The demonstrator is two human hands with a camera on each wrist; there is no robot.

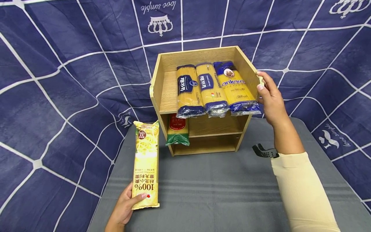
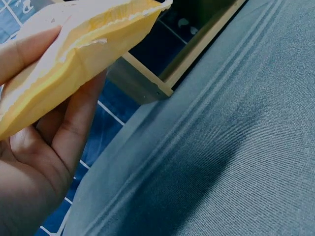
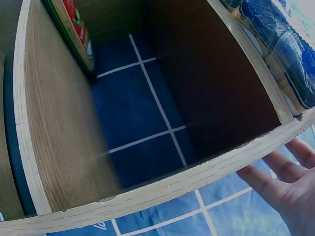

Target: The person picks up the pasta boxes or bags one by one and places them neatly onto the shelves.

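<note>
My left hand (image 1: 123, 204) grips the lower end of a long yellow pasta packet (image 1: 147, 167), thumb across its printed front. In the left wrist view, fingers support the packet (image 2: 83, 64) from beneath. My right hand (image 1: 271, 100) holds the front edge of the right side panel of a wooden shelf (image 1: 203, 51). In the right wrist view its fingers (image 3: 268, 187) touch the panel's outer face. On the top tier lie two blue-labelled La Sicilia spaghetti packs (image 1: 189, 96) (image 1: 213, 90) and a yellow-and-blue Ankara pasta pack (image 1: 234, 85), ends overhanging the front.
A green-and-red pasta pack (image 1: 177, 130) lies at the left of the middle tier, its end sticking out. The shelf stands on a grey cloth-covered table (image 1: 203, 193). Blue curtain fabric (image 1: 72, 64) with white lines surrounds the back and sides.
</note>
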